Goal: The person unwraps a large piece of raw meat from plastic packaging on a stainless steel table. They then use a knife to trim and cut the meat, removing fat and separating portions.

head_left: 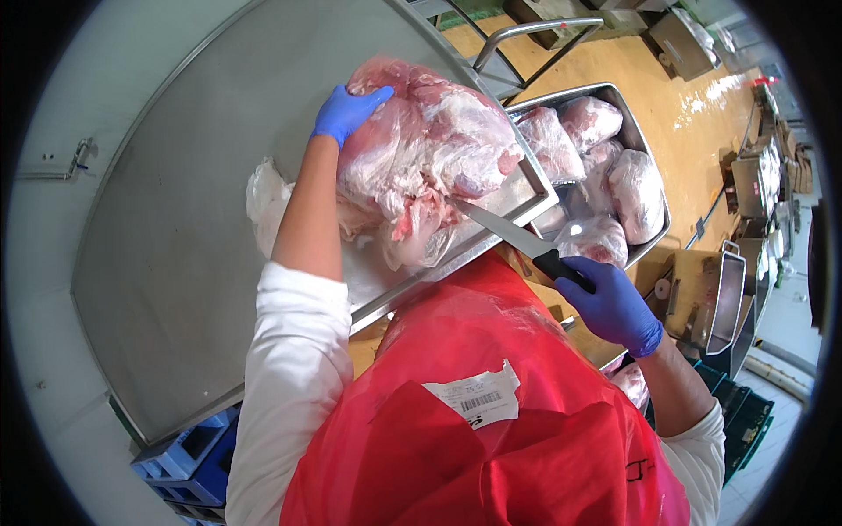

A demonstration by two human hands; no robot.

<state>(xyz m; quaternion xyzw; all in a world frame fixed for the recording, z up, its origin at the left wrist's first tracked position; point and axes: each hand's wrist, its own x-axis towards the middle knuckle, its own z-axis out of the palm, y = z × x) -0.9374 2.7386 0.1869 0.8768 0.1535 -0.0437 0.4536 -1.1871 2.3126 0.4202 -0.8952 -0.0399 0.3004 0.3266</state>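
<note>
A large piece of raw meat, partly covered in clear plastic film, lies at the right end of a steel table. My left hand, in a blue glove, rests on its upper left side with the thumb stretched across the film. My right hand, gloved too, is wrapped round the black handle of a knife. The blade points up and left, its tip at the lower edge of the meat beside loose trimmings and crumpled film. Whether the tip has gone into the meat I cannot tell.
Right of the steel table stands a metal tub holding several film-wrapped pieces of meat. A bent metal handle rises behind it. Blue plastic crates are at lower left. My red apron touches the table's near side.
</note>
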